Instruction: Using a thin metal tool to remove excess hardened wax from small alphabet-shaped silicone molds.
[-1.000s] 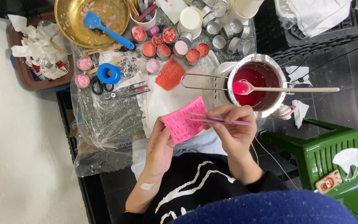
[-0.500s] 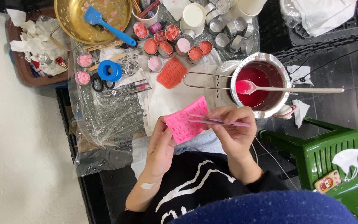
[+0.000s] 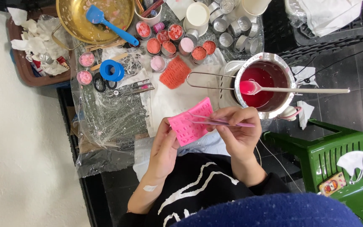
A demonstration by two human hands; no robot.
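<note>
Two hands busy at frame centre: my left hand grips the pink mold, my right hand pinches tweezers over its cavities. Picking step, I'd judge; next needs a steady tip.

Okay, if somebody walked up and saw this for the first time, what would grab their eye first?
Probably the bright pink mold at the centre, held by the left hand while the right hand works pink tweezers across it. Just beyond sits a steel pot of red liquid with a white spoon resting in it. At the top left, a blue spatula lies in a gold bowl.
</note>
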